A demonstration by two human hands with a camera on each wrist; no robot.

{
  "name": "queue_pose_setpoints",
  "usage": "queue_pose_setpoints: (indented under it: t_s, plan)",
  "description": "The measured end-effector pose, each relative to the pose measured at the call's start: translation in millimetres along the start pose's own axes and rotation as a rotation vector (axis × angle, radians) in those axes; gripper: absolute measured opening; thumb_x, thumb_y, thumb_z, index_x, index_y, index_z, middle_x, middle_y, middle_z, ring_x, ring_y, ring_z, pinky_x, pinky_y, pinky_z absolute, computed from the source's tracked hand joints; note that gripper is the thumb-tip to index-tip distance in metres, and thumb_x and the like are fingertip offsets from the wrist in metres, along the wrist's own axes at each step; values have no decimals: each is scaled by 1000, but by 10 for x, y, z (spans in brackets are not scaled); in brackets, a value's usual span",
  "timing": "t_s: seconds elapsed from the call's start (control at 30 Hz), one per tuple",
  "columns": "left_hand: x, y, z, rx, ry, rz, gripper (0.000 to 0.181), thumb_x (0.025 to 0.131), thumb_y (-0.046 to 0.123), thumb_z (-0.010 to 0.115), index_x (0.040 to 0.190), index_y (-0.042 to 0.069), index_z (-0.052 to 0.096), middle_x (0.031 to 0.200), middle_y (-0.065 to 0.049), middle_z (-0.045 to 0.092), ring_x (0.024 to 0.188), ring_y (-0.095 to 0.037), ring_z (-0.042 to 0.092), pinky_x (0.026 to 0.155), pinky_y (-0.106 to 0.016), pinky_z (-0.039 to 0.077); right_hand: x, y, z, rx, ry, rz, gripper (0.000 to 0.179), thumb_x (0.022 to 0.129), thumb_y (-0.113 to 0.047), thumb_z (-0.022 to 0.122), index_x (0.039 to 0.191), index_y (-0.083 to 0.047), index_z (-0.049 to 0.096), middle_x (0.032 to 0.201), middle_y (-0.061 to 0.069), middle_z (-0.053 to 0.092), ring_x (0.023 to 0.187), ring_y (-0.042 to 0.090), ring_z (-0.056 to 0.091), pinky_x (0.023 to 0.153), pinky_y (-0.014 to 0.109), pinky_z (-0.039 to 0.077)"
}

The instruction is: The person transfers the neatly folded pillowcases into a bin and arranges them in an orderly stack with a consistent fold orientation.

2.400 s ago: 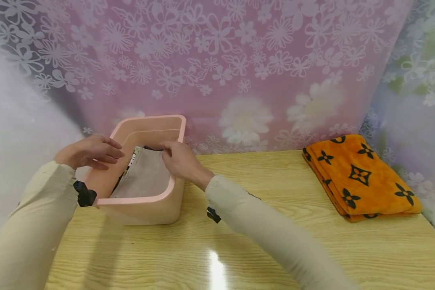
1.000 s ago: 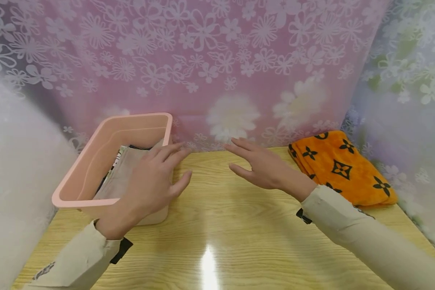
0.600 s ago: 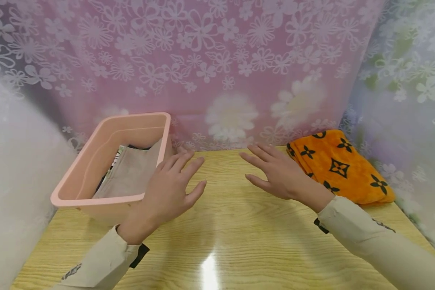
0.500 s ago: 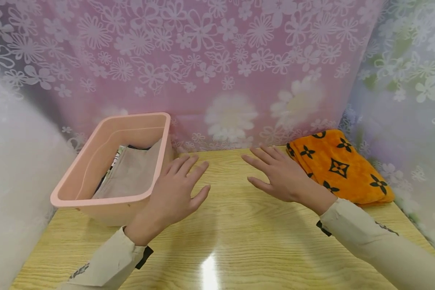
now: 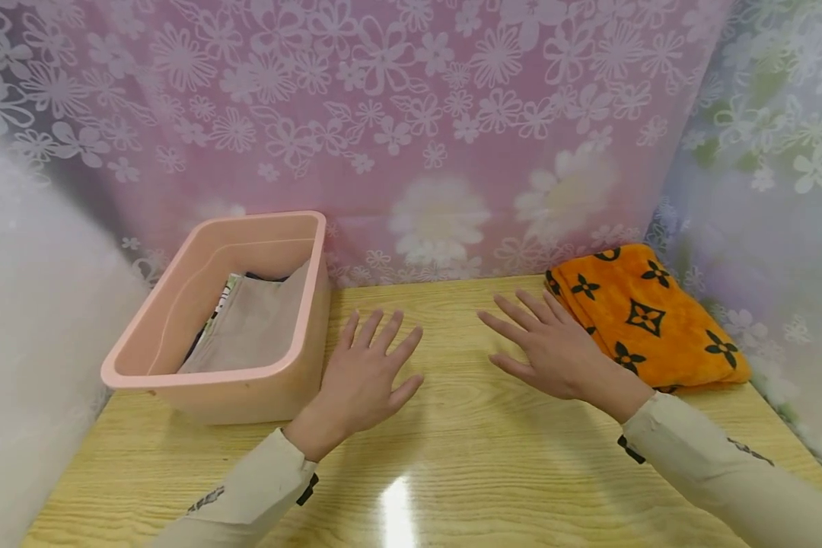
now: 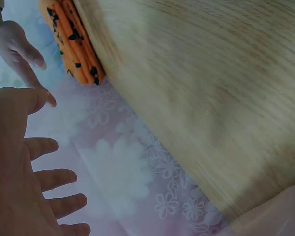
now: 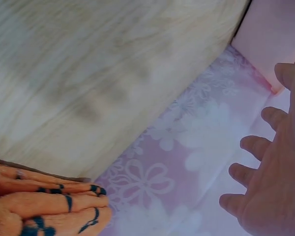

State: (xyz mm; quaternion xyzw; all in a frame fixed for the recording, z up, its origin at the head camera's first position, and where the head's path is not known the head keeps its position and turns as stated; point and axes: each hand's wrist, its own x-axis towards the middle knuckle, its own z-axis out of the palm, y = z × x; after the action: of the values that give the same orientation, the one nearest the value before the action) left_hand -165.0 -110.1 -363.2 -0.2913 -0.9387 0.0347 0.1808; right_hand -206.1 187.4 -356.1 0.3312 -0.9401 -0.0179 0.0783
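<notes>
My left hand (image 5: pixel 363 384), fingers spread and holding nothing, hovers palm down over the table just right of the pink bin (image 5: pixel 308 320). Inside that bin lies a folded grey cloth (image 5: pixel 253 323), with a patterned edge and dark fabric showing along its left and far sides. My right hand (image 5: pixel 562 350) is likewise spread and bare, beside the folded orange blanket (image 5: pixel 657 320) with black flower motifs. In the left wrist view the splayed left fingers (image 6: pixel 64 179) show against the curtain, and the right wrist view shows the right fingers (image 7: pixel 255 147) in the same way.
A light wood-grain table (image 5: pixel 466 472) carries the bin at left and the blanket at right. A pink floral curtain (image 5: pixel 438 137) hangs behind it, with pale floral sheeting (image 5: pixel 781 228) on the right side and a whitish sheet (image 5: pixel 34 266) on the left.
Both hands were at the bin, the right one at the cloth inside. They came out and apart, the right toward the blanket; lately both drift slightly right and nearer my body, fingers spreading.
</notes>
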Motion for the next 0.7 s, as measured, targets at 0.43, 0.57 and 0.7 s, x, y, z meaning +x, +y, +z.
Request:
queue_pose_setpoints:
  t_s: [0.43, 0.57, 0.7]
  plan:
    - [38, 57, 238, -11, -45, 16, 59, 94, 56, 45, 144, 24, 45, 147, -11, 40, 135, -35, 32, 107, -58, 21, -176, 93, 158, -45, -36, 36, 65, 95, -58, 44, 150, -26, 33, 154, 9, 27, 140, 36, 20, 110, 59, 8]
    - [62, 84, 271, -4, -63, 24, 58, 95, 56, 44, 144, 26, 45, 147, -11, 40, 135, -35, 32, 106, -60, 22, -210, 125, 165, -47, -56, 48, 66, 95, -59, 42, 151, -26, 32, 155, 9, 25, 140, 36, 19, 110, 59, 9]
    - [100, 110, 292, 6, -75, 31, 59, 94, 56, 46, 144, 26, 44, 147, -11, 40, 135, -35, 32, 105, -61, 23, -243, 190, 158, -26, -70, 71, 66, 95, -59, 42, 151, -26, 31, 154, 10, 25, 141, 36, 17, 111, 58, 5]
